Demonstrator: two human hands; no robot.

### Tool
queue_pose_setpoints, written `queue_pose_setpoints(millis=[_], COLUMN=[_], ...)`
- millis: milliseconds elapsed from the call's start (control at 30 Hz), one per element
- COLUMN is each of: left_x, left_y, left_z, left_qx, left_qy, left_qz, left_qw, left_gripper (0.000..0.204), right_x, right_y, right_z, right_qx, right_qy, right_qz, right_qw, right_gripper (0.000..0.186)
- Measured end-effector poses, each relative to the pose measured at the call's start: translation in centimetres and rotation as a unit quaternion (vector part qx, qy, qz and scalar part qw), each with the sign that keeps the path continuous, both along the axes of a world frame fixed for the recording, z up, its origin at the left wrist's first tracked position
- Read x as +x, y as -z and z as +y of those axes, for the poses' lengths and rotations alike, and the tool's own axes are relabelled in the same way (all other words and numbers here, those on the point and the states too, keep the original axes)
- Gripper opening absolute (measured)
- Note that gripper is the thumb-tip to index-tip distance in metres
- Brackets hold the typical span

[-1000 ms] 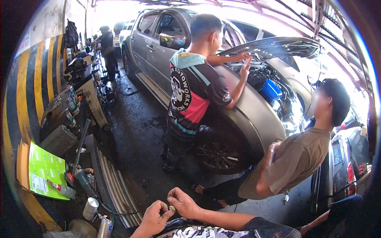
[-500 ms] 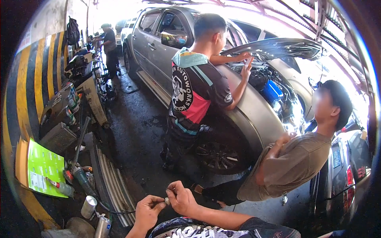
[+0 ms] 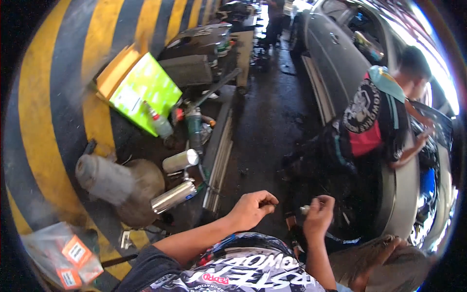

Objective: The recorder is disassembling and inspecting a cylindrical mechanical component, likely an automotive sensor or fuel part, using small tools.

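My left hand [image 3: 252, 210] is held out in front of my body with thumb and fingertips curled together. Whatever may be between them is too small to make out. A short distance to its right, my right hand [image 3: 319, 217] is closed, and a small whitish piece [image 3: 305, 209] pokes out at its thumb side. The piece is blurred, so its kind does not show. A gap separates the two hands, and dark floor lies below them.
On the left are a silver canister [image 3: 173, 196], a pale can [image 3: 180, 161], an angle grinder [image 3: 194, 127], a green box [image 3: 146, 92] and a clear bag with orange packets [image 3: 62, 253]. A co-worker [image 3: 374, 112] leans over a grey pickup [image 3: 335, 53]; another person's arm [image 3: 377, 265] shows at lower right.
The view has swung left toward the striped wall. My hands, together at a small pale piece before, are now apart, and the piece is with my right hand.
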State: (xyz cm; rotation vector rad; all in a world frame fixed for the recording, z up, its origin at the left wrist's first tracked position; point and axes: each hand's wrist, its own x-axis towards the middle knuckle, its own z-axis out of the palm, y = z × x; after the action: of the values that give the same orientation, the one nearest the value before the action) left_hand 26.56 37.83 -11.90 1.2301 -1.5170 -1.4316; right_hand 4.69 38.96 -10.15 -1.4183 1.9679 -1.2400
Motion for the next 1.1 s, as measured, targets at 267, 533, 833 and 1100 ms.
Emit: queue_pose_setpoints(millis=[267, 533, 833, 1100], left_x=[10.3, 20.2, 15.1, 10.1], left_y=[2.9, 4.5, 3.2, 2.0], left_z=[-0.7, -0.7, -2.2, -1.3], left_qx=[-0.124, -0.120, -0.059, -0.102], left_qy=[-0.224, -0.373, -0.281, -0.155], left_qz=[-0.148, -0.106, 0.071, 0.081], left_qw=[0.955, 0.914, 0.955, 0.979], left_gripper=[0.017, 0.009, 0.013, 0.008], right_x=[-4.0, -3.7, -15.2, -32.1], right_y=[1.6, 3.5, -5.9, -19.2], right_z=[-1.6, -4.0, -5.9, -10.0], right_qx=[-0.071, -0.029, -0.282, -0.310], right_qy=[0.013, 0.054, 0.160, 0.315], right_qz=[0.011, -0.090, -0.058, -0.005], right_qw=[0.997, 0.994, 0.944, 0.897], right_gripper=[0.012, 0.015, 0.014, 0.022])
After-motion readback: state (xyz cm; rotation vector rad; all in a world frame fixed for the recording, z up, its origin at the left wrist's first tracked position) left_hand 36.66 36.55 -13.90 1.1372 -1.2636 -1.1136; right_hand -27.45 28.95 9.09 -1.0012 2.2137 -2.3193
